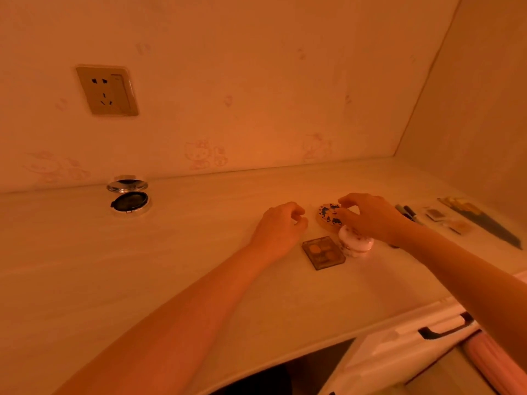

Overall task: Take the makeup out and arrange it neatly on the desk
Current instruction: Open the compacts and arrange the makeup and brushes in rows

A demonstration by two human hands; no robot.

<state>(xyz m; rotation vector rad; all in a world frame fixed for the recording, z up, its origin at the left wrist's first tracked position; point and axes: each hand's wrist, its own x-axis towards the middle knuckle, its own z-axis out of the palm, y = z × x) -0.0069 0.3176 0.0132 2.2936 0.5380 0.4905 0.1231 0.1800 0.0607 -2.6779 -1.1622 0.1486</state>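
Note:
A round compact with a blue-patterned lid (328, 216) lies on the pale desk (171, 266), and my right hand (370, 216) hovers over it with curled fingertips touching its far edge. Under that hand stands a small white flowered jar (356, 245). A square eyeshadow palette (323, 252) lies just in front of the compact. My left hand (281, 228) rests on the desk to the left of the compact, fingers loosely curled and holding nothing. An open round cushion compact (129, 198) sits far left by the wall.
To the right lie dark pens (408, 213), small flat sachets (436, 214) and a long dark packet (482, 220). A wall socket (107, 91) is above the desk. A drawer with a dark handle (445, 329) sits below the desk's front edge at right.

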